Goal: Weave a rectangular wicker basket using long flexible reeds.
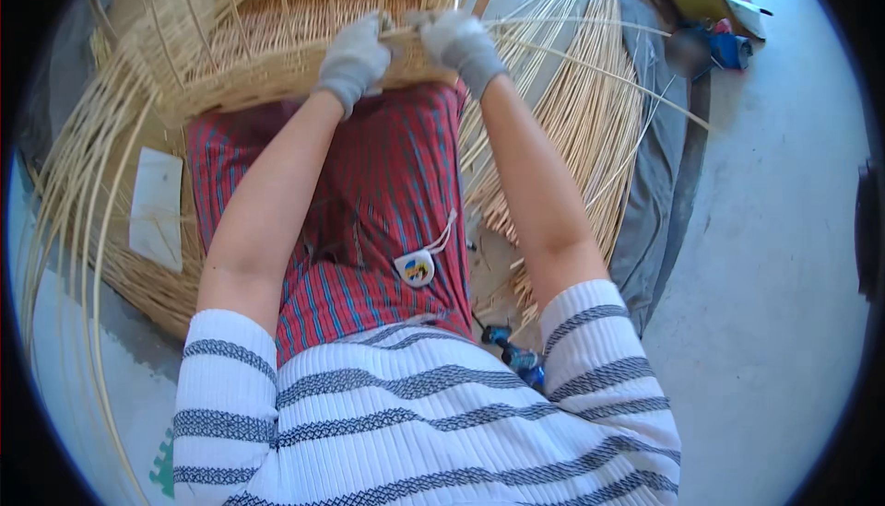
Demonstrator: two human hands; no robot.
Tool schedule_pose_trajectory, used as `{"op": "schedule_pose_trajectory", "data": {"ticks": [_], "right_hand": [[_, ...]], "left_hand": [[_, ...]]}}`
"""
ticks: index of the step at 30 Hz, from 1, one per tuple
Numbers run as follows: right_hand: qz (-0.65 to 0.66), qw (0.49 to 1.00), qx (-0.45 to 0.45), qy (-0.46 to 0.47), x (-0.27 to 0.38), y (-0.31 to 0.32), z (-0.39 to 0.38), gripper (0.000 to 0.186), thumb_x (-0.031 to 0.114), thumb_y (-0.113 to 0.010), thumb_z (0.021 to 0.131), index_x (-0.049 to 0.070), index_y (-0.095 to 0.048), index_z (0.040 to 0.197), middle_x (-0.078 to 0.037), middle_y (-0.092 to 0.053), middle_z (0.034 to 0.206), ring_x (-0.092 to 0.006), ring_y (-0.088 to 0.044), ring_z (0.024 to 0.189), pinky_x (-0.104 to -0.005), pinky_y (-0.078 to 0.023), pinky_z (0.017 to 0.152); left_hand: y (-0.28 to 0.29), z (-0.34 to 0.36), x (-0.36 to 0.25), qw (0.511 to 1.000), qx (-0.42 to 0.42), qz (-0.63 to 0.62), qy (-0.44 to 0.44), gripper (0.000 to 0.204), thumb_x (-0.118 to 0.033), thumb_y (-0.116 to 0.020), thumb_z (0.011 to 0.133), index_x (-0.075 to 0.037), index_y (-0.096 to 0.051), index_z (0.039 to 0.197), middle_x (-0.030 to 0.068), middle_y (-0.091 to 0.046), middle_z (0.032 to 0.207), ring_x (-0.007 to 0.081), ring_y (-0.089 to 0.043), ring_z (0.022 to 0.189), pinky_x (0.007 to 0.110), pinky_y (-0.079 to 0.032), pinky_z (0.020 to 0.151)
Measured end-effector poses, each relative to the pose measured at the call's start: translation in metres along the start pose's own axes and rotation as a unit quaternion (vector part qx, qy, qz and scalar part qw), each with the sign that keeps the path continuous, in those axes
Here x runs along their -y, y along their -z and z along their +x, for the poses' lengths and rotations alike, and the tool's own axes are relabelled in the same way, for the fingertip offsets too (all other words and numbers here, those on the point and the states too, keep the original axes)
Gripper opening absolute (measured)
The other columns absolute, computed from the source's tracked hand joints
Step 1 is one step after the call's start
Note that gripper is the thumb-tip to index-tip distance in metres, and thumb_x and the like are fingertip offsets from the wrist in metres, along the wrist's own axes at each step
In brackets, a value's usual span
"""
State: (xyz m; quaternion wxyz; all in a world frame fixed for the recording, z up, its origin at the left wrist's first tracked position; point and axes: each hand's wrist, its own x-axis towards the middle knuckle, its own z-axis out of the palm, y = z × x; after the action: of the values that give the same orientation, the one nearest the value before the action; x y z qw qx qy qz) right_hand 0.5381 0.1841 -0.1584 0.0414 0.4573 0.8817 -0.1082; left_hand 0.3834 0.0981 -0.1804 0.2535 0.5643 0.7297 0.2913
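A half-woven wicker basket [230, 80] with tall upright stakes rests across my lap, on a red checked cloth [392, 156]. Both my hands wear pale work gloves and meet at the near wall of the basket. My left hand [355, 56] is closed on the woven edge, beside a stake. Just to its right, my right hand [459, 45] is closed at the same edge, with long thin wicker rods [599, 68] trailing out to the right from it. The fingertips of both hands are partly hidden.
A large bundle of wicker rods [581, 128] lies to the right on a grey cloth [650, 202]. More long rods [78, 193] fan out on the left, near a white flat piece [157, 206]. A tape measure [415, 268] sits on my lap; blue power tools [521, 358] lie below.
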Motion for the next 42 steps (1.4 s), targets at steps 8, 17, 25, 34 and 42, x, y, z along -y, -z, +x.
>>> {"op": "schedule_pose_trajectory", "data": {"ticks": [8, 17, 25, 34, 42], "right_hand": [[0.048, 0.994, 0.098, -0.022, 0.006, -0.006, 0.054, 0.046, 0.043, -0.047, 0.089, 0.006, -0.071, 0.103, -0.022, -0.065, 0.114, -0.0376, -0.063, 0.107, -0.0445, -0.05, 0.092], [0.272, 0.939, -0.203, -0.052, -0.012, 0.067, -0.055, 0.036, 0.032, -0.061, 0.091, 0.019, -0.062, 0.125, -0.011, -0.067, 0.118, -0.0295, -0.063, 0.107, -0.045, -0.043, 0.103], [-0.463, 0.852, -0.059, 0.235, -0.034, 0.077, -0.037, 0.056, 0.048, -0.074, 0.069, 0.009, -0.067, 0.108, -0.007, -0.063, 0.115, -0.0231, -0.049, 0.125, -0.0424, -0.018, 0.122], [-0.319, 0.888, -0.13, 0.304, -0.066, 0.065, -0.023, 0.045, 0.037, -0.076, 0.062, 0.009, -0.066, 0.096, -0.005, -0.061, 0.097, -0.0219, -0.054, 0.114, -0.0398, -0.021, 0.121], [-0.354, 0.891, -0.072, 0.274, -0.074, 0.05, -0.017, 0.062, 0.044, -0.075, 0.064, 0.008, -0.06, 0.112, -0.007, -0.06, 0.106, -0.0246, -0.052, 0.117, -0.0422, -0.021, 0.12]], "left_hand": [[-0.011, 0.003, -0.005, 0.998, 0.002, 0.061, -0.024, 0.031, -0.023, -0.068, 0.085, -0.007, -0.061, 0.111, 0.0217, -0.068, 0.101, 0.0372, -0.065, 0.099, 0.047, -0.052, 0.087], [0.219, 0.011, 0.017, 0.937, -0.304, 0.133, -0.11, 0.036, -0.031, -0.058, 0.095, -0.009, -0.056, 0.123, 0.0082, -0.062, 0.116, 0.017, -0.061, 0.086, 0.031, -0.05, 0.082], [0.333, 0.088, 0.186, 0.907, -0.186, 0.286, 0.246, 0.086, -0.067, -0.064, 0.077, -0.002, -0.054, 0.133, 0.0195, -0.059, 0.129, 0.0312, -0.056, 0.12, 0.04, -0.044, 0.1], [0.335, 0.056, 0.192, 0.993, 0.041, -0.054, 0.092, 0.038, -0.021, -0.051, 0.093, -0.003, -0.062, 0.125, 0.0071, -0.066, 0.118, 0.0179, -0.058, 0.107, 0.03, -0.042, 0.098], [0.332, 0.027, 0.203, 0.968, 0.084, -0.216, 0.096, 0.035, -0.023, -0.051, 0.098, -0.009, -0.06, 0.129, 0.0008, -0.065, 0.109, 0.0106, -0.06, 0.096, 0.026, -0.049, 0.082]]}}
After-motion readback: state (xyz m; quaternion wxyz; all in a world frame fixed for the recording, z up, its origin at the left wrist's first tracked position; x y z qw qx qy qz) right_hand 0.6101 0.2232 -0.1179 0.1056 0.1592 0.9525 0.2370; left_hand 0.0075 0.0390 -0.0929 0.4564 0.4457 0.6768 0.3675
